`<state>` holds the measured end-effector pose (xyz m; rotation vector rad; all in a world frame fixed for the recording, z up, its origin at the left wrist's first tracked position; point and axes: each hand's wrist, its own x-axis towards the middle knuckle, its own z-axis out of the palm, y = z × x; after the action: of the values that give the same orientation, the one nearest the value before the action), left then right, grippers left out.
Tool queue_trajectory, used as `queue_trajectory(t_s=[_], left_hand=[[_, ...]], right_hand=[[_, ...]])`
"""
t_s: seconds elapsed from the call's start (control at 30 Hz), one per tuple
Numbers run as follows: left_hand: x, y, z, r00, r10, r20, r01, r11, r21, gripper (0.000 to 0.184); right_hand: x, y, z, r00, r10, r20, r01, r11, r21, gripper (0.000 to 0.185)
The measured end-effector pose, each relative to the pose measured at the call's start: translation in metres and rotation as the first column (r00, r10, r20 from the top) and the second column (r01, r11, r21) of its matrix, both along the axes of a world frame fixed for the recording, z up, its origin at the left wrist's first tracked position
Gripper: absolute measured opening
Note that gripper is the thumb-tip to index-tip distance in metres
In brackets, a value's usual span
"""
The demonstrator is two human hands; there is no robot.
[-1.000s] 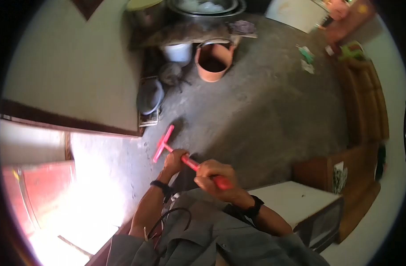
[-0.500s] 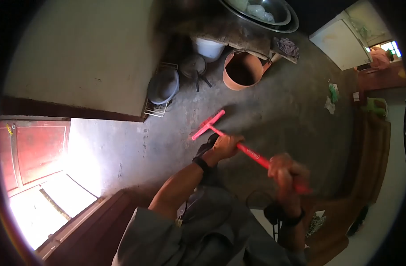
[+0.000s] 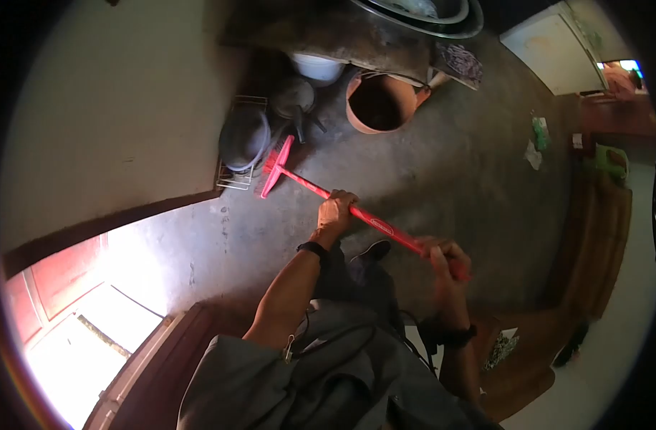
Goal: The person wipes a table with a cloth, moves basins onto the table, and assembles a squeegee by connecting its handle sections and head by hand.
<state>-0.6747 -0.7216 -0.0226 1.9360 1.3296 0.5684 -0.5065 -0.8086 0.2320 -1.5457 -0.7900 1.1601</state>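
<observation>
A red push broom (image 3: 380, 224) slants across the middle of the head view. Its pink head (image 3: 276, 170) with red bristles is at the floor, close to the wire rack. My left hand (image 3: 335, 209), with a dark band at the wrist, is wrapped round the lower part of the handle. Higher up, near the handle's end, my right hand (image 3: 446, 256) is closed on it. Beside the broom head stands a dark basin (image 3: 244, 140) on the wire rack (image 3: 235, 185). A dark pan with a handle (image 3: 293, 99) is just behind.
An orange bucket (image 3: 380, 107) and a white bucket (image 3: 319, 67) stand by a low ledge (image 3: 299, 36) bearing metal basins (image 3: 442, 29). Plastic scraps (image 3: 533, 154) lie on the floor at right. Wooden furniture (image 3: 606, 244) borders the right; a bright doorway (image 3: 92, 344) is lower left.
The broom head has moved left and farther from me, over to the rack. Both hands have gone forward and left with the handle. The view has shifted somewhat, and a shoe now shows.
</observation>
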Motion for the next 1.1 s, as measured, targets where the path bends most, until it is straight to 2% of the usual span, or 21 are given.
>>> queue_trajectory(t_s=[0.03, 0.1, 0.13, 0.2, 0.23, 0.3, 0.37, 0.43, 0.57, 0.63, 0.7, 0.77, 0.87, 0.97, 1.1], left_hand=[[0.009, 0.000, 0.003, 1.000, -0.016, 0.012, 0.016, 1.000, -0.002, 0.012], [0.025, -0.005, 0.022, 0.980, -0.196, 0.012, 0.197, 0.976, -0.092, 0.012], [0.030, -0.005, 0.030, 0.977, -0.213, 0.023, 0.215, 0.973, -0.084, 0.012], [0.038, -0.004, 0.045, 0.936, -0.337, 0.100, 0.345, 0.935, -0.082, 0.011], [0.041, -0.006, 0.051, 0.932, -0.346, 0.105, 0.355, 0.932, -0.077, 0.011], [0.048, -0.006, 0.060, 0.947, -0.285, 0.149, 0.295, 0.954, -0.054, 0.011], [0.061, -0.012, 0.062, 0.959, -0.239, 0.156, 0.245, 0.969, -0.023, 0.011], [0.077, -0.016, 0.046, 0.978, -0.208, 0.035, 0.209, 0.977, -0.040, 0.010], [0.145, -0.032, 0.012, 0.977, -0.215, -0.014, 0.213, 0.974, -0.074, 0.012], [0.197, -0.040, -0.004, 0.979, -0.172, 0.112, 0.171, 0.985, 0.017, 0.015], [0.264, -0.042, 0.030, 0.984, -0.158, 0.084, 0.162, 0.986, -0.042, 0.012], [0.332, -0.045, 0.017, 0.961, -0.182, 0.206, 0.190, 0.982, -0.020, 0.012], [0.413, -0.042, 0.030, 0.947, -0.191, 0.257, 0.203, 0.979, -0.021, 0.017], [0.451, -0.029, 0.049, 0.923, -0.271, 0.272, 0.269, 0.962, 0.044, 0.016], [0.460, -0.008, 0.065, 0.927, -0.266, 0.266, 0.245, 0.963, 0.112, 0.014]], right_hand=[[0.006, 0.000, 0.006, 1.000, -0.016, 0.012, 0.016, 1.000, -0.002, 0.015], [0.019, -0.008, 0.023, 1.000, -0.030, -0.001, 0.030, 0.996, 0.084, 0.017], [0.023, -0.010, 0.030, 0.999, -0.048, 0.011, 0.047, 0.995, 0.091, 0.017], [0.026, -0.009, 0.040, 0.994, 0.034, -0.108, -0.005, 0.967, 0.255, 0.018], [0.031, -0.010, 0.040, 0.995, 0.024, -0.101, 0.003, 0.966, 0.258, 0.018], [0.042, -0.011, 0.036, 0.985, 0.141, -0.104, -0.085, 0.905, 0.417, 0.018], [0.056, -0.016, 0.033, 0.984, 0.118, -0.135, -0.052, 0.909, 0.413, 0.020], [0.076, -0.022, 0.020, 0.985, 0.017, -0.169, 0.036, 0.952, 0.304, 0.020], [0.135, -0.031, 0.005, 0.981, -0.070, -0.180, 0.117, 0.957, 0.266, 0.020], [0.180, -0.033, 0.002, 0.983, -0.129, -0.132, 0.160, 0.954, 0.253, 0.021], [0.231, -0.030, 0.006, 0.982, -0.150, -0.113, 0.178, 0.936, 0.304, 0.023], [0.279, -0.035, 0.017, 0.982, -0.170, -0.077, 0.187, 0.916, 0.355, 0.025], [0.333, -0.036, 0.040, 0.974, -0.223, 0.023, 0.204, 0.924, 0.324, 0.029], [0.363, -0.035, 0.052, 0.981, -0.178, 0.082, 0.121, 0.876, 0.466, 0.027], [0.396, -0.027, 0.057, 0.978, -0.121, 0.170, 0.001, 0.818, 0.575, 0.027]])
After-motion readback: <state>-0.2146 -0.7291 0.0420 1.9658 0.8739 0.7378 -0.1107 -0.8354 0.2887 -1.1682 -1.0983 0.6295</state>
